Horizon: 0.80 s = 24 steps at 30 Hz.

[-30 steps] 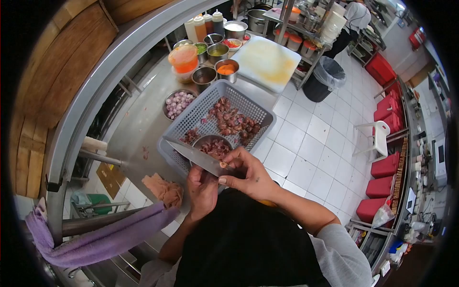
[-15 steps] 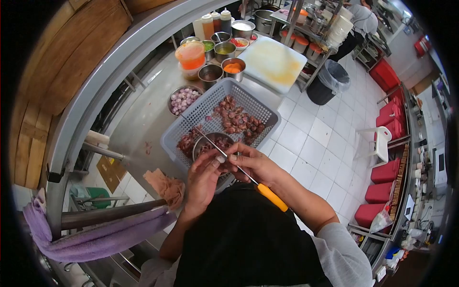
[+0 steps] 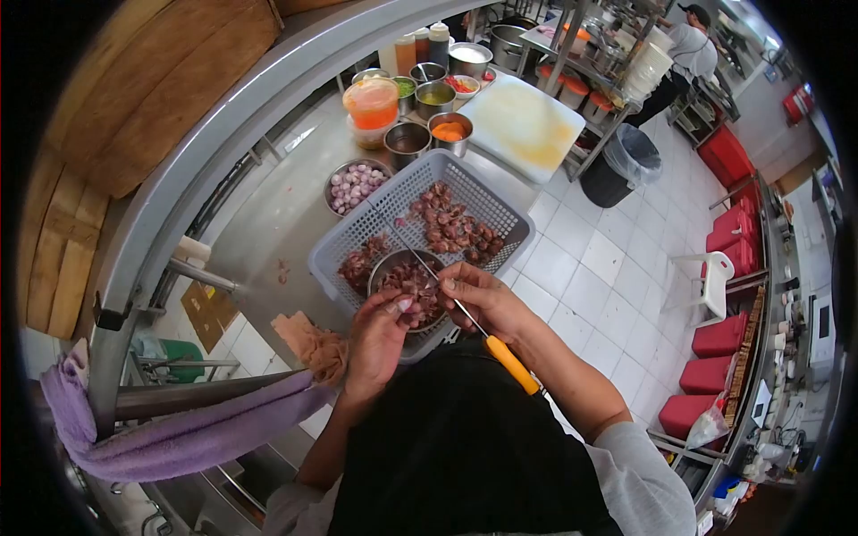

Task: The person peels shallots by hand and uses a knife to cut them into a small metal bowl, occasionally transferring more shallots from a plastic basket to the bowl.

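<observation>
A small peeled-looking shallot (image 3: 405, 305) is pinched in the fingertips of my left hand (image 3: 374, 344). My right hand (image 3: 483, 299) is closed around a thin-bladed knife (image 3: 509, 362) with a yellow handle; its blade points up and to the left, over the basket. Below both hands is a grey perforated plastic basket (image 3: 520, 234). Unpeeled reddish shallots (image 3: 447, 223) lie in its far side, with more at its left. Inside the basket, near my hands, a metal bowl (image 3: 379, 268) holds dark skins. Beyond the basket's left edge, a metal bowl holds peeled shallots (image 3: 356, 186).
Metal containers of sauce (image 3: 408, 141), an orange-filled tub (image 3: 371, 103) and a white cutting board (image 3: 518, 125) stand behind the basket. A crumpled cloth (image 3: 311, 344) and a purple towel (image 3: 197, 433) are at left. A bin (image 3: 617, 170) and another person (image 3: 690, 49) are at far right.
My hands have moved apart. The shallot now shows in my left fingertips, while my right hand with the knife has shifted slightly right. The view has turned a little.
</observation>
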Available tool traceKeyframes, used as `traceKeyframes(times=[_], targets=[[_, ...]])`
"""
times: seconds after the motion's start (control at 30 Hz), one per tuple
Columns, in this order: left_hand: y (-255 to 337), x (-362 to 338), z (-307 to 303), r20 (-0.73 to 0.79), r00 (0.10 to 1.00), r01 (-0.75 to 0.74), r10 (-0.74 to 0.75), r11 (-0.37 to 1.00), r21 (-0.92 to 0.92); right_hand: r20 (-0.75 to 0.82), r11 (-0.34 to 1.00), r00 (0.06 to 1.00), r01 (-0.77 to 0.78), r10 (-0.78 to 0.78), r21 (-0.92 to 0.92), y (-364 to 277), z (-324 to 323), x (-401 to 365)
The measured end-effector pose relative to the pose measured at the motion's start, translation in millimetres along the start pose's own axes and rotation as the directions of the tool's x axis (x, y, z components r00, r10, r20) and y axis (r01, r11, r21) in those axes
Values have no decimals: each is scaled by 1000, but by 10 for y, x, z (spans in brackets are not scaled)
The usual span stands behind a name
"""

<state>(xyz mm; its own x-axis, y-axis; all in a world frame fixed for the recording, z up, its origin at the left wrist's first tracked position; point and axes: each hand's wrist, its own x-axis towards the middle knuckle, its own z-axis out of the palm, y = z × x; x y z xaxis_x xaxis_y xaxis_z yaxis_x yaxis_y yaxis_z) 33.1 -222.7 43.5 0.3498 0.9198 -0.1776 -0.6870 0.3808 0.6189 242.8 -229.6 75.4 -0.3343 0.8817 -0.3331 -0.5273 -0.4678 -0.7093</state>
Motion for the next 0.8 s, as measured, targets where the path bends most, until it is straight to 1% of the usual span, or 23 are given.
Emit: traceKeyframes(times=[0.03, 0.1, 0.13, 0.2, 0.33, 0.4, 0.43, 0.5, 0.57, 0.63, 0.8], targets=[[5, 0, -6, -2, 1000, -2, 2, 1000, 0, 3, 1000, 1000, -2, 2, -1, 9, 1, 10], [11, 6, -4, -46, 999, 8, -7, 1000, 13, -98, 992, 995, 16, -27, -121, 55, -23, 26], [-5, 12, -11, -46, 999, 6, -6, 1000, 12, -97, 992, 995, 15, -27, -123, 94, -52, 39], [-39, 27, -29, -53, 998, -42, 45, 998, 48, -55, 983, 995, 71, -81, -171, 171, -89, 58], [-45, 59, -33, -50, 998, -34, 37, 998, 50, -9, 977, 995, 94, -98, -189, 180, -62, 4], [-68, 81, -70, -75, 996, -39, 41, 999, 22, -17, 958, 995, 91, -100, -273, 153, -1, -73], [-79, 87, -67, -73, 997, -38, 39, 999, 21, -18, 958, 995, 92, -101, -273, 140, 44, -99], [-97, 89, -24, -59, 996, -65, 65, 998, -4, -4, 877, 979, 182, -205, -445, 139, 138, -126], [-83, 85, 43, -56, 996, -70, 70, 998, -3, 22, 873, 980, 187, -198, -452, 200, 126, -104], [-90, 90, 47, -53, 996, -76, 76, 997, 0, 88, 840, 953, 299, -291, -453, 256, 142, -83], [-122, 72, 39, -26, 997, -69, 68, 997, -18, 78, 841, 952, 300, -297, -451, 226, 208, -121]])
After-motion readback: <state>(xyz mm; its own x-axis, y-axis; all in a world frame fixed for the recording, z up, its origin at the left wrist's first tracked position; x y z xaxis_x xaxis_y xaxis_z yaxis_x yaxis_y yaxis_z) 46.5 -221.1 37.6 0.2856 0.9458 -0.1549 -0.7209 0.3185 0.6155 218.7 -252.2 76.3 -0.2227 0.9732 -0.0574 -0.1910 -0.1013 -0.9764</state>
